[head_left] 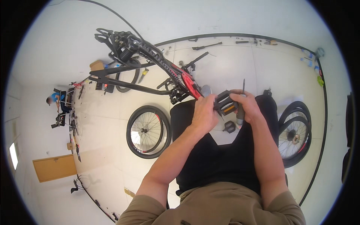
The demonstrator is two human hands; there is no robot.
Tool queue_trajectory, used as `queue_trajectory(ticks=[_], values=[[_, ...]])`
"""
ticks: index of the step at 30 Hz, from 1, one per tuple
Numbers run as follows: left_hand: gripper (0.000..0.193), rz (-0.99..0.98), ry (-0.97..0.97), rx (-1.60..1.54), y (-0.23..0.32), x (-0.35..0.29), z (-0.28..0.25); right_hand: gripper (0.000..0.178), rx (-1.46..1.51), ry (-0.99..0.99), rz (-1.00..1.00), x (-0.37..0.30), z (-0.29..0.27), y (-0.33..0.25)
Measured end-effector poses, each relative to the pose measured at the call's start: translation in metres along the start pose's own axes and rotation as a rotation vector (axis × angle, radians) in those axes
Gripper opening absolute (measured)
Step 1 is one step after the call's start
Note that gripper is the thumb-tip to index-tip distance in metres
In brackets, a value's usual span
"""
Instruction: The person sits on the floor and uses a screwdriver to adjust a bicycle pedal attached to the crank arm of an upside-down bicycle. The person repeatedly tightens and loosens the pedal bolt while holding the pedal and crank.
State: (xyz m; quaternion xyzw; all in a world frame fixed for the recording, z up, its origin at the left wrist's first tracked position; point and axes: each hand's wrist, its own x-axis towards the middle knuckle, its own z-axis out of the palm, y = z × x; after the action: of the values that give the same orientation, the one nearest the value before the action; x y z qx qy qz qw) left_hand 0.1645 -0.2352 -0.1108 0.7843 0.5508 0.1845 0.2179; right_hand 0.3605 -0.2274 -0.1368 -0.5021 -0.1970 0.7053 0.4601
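A black bicycle pedal with an orange reflector (224, 102) is held between my two hands, above my lap. My left hand (205, 114) has its fingers closed on the pedal's left end. My right hand (248, 106) grips the pedal's right side with thumb and fingers. That same hand also holds a screwdriver with a grey handle (241, 114), its thin shaft pointing up and away. Just beyond my left hand lies the red and black bicycle frame (191, 85). A second black pedal (229, 126) rests on the floor between my legs.
A loose wheel (148, 132) lies left of my legs, more wheels (295, 135) to the right. Along the far wall are a hammer (246, 41), pliers (270, 42) and a black rod-shaped part (207, 46). Far left, another person (56, 98) sits among bicycle parts.
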Motion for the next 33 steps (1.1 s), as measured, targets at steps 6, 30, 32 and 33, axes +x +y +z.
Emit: queue_trajectory(ticks=[6,30,32,33], values=[[0.058,0.094,0.078,-0.052,-0.012,-0.007,0.004,0.034,0.000,0.029,-0.007,0.004,-0.004,0.004],[0.030,-0.812,0.106,-1.499,-0.023,-0.024,0.031,0.035,-0.011,0.000,0.011,0.009,-0.009,0.007],[0.025,-0.834,0.081,-1.528,-0.027,-0.022,0.032,0.035,-0.043,0.014,0.009,0.006,-0.005,0.006],[0.023,-0.854,0.076,-1.530,-0.027,-0.021,0.033,0.035,-0.015,0.006,0.008,0.007,-0.007,0.006]])
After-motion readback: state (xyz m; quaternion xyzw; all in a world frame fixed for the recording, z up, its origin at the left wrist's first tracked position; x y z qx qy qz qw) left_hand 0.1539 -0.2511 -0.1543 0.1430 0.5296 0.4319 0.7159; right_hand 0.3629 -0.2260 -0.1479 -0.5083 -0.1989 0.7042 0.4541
